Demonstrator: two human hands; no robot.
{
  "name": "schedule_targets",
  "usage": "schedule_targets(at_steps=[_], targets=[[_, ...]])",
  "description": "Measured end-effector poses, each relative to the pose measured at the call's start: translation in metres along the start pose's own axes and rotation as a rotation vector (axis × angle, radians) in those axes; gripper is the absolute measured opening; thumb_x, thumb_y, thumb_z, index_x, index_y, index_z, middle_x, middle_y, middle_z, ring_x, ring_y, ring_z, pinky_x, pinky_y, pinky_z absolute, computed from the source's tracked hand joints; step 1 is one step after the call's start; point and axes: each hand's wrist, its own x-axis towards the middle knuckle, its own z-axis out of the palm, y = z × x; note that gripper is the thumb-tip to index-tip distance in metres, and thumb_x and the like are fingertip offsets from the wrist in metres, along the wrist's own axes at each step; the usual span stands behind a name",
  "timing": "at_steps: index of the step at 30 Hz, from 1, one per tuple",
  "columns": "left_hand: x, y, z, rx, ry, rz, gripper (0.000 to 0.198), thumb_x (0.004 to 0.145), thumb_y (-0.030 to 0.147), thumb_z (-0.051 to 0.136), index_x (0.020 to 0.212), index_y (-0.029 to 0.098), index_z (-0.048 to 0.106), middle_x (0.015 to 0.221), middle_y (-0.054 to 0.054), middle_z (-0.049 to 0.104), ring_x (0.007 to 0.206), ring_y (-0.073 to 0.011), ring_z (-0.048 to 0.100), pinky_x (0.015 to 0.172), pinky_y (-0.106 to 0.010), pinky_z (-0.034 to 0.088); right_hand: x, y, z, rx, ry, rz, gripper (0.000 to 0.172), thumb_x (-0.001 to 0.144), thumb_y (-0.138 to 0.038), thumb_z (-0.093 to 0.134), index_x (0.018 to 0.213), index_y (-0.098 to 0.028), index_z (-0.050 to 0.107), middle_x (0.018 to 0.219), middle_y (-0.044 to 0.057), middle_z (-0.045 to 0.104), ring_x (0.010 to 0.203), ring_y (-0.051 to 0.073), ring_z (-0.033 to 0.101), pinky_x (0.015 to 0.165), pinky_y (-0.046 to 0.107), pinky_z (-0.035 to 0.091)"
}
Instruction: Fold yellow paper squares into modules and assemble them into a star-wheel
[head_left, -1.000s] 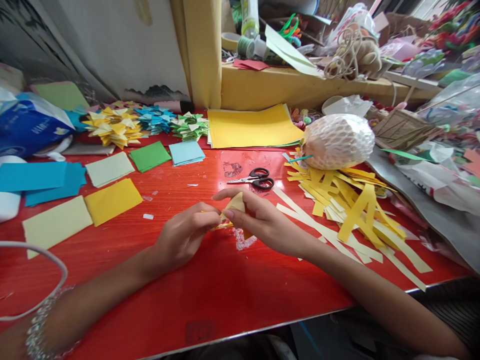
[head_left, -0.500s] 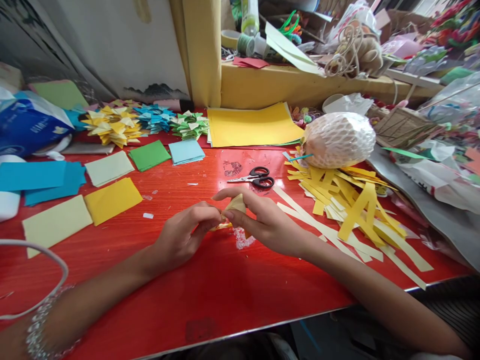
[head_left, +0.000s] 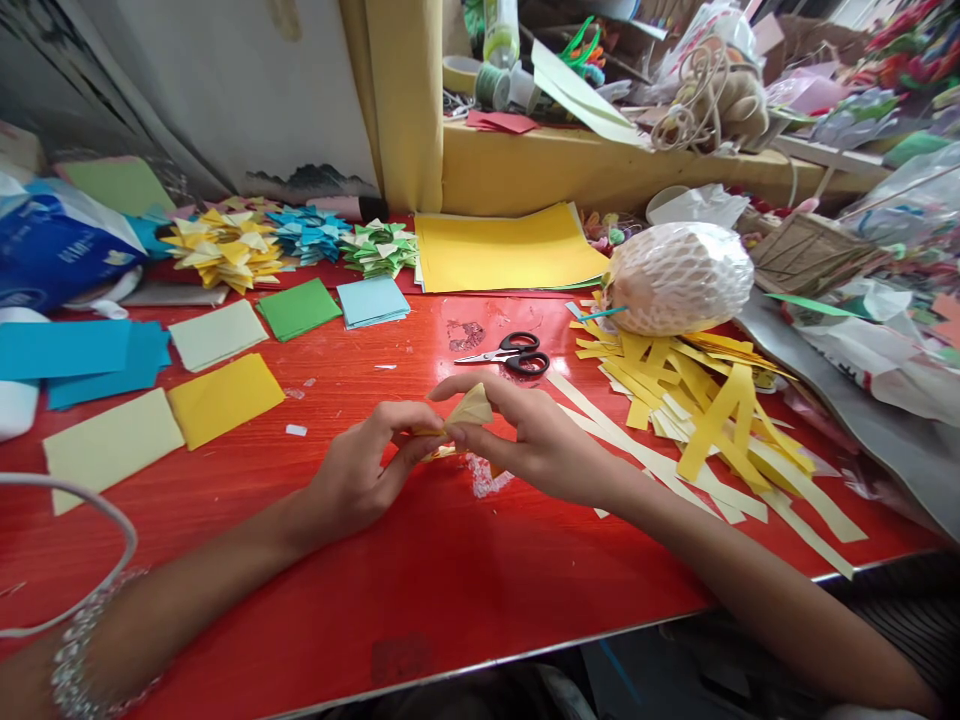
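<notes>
A small pale-yellow folded paper (head_left: 472,408) is held between both hands above the red table (head_left: 450,600). My left hand (head_left: 367,455) pinches its left end with thumb and fingers. On the other side, my right hand (head_left: 529,435) grips it, thumb in front and index finger arched over behind. Part of the paper is hidden by the fingers. Just below the hands lie more small yellow folded pieces (head_left: 442,453), partly covered. Black-handled scissors (head_left: 514,354) rest on the table beyond my right hand.
Yellow strips (head_left: 712,420) spread at the right beside a net-wrapped bundle (head_left: 679,278). Coloured paper rectangles (head_left: 225,400) lie at the left. Behind them stand folded paper stars (head_left: 225,248) and yellow sheets (head_left: 510,248). A white cable (head_left: 112,510) curves at the left edge.
The folded paper now shows more of its surface, fanned out above the right thumb. My left fingers have shifted slightly, with the index finger raised a little.
</notes>
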Motion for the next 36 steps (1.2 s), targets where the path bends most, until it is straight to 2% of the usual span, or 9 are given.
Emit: schedule_targets(at_steps=[5,10,18,29,36], targets=[[-0.0001,0.0006,-0.0006,0.029,-0.012,0.006,0.018,0.082,0.011,0.051,0.098,0.02,0.049,0.085,-0.001,0.065,0.069,-0.0118,0.064,0.059,-0.022,0.056,0.0023,-0.0017,-0.0068,0.05,-0.061,0.045,0.019,0.086,-0.022,0.048,0.104,-0.017,0.052,0.09,0.002,0.062,0.078,0.012,0.057,0.066,0.023,0.045],[-0.0003,0.0014,-0.0014,0.024,-0.022,0.001,0.02,0.082,0.009,0.051,0.098,0.02,0.049,0.084,-0.001,0.065,0.068,-0.0116,0.064,0.059,-0.022,0.055,0.0033,-0.0036,-0.0091,0.039,-0.043,0.084,0.017,0.083,-0.022,0.053,0.099,-0.016,0.057,0.076,-0.001,0.063,0.065,0.009,0.055,0.056,0.019,0.042],[-0.002,-0.0011,-0.0011,0.021,-0.032,0.003,0.021,0.082,0.01,0.05,0.1,0.02,0.048,0.083,0.0,0.065,0.07,-0.0117,0.064,0.06,-0.021,0.054,0.0022,-0.0017,-0.0074,0.075,-0.036,0.079,0.016,0.083,-0.02,0.052,0.098,-0.016,0.057,0.078,-0.001,0.064,0.066,0.009,0.056,0.057,0.018,0.041],[-0.0002,0.002,-0.0023,0.048,-0.065,-0.003,0.021,0.084,0.009,0.049,0.101,0.021,0.047,0.088,0.0,0.064,0.073,-0.0103,0.063,0.063,-0.02,0.053,0.0041,-0.0053,-0.0099,-0.185,0.0,-0.002,0.015,0.081,-0.02,0.056,0.095,-0.015,0.059,0.07,-0.003,0.062,0.058,0.006,0.049,0.05,0.016,0.033],[0.0007,0.0041,-0.0025,0.048,-0.11,0.013,0.021,0.084,0.01,0.048,0.101,0.022,0.046,0.089,0.0,0.064,0.072,-0.0098,0.063,0.061,-0.019,0.051,0.0025,-0.0031,-0.0112,-0.302,-0.032,-0.043,0.013,0.081,-0.019,0.056,0.094,-0.017,0.06,0.077,-0.002,0.065,0.06,0.007,0.052,0.052,0.016,0.034]])
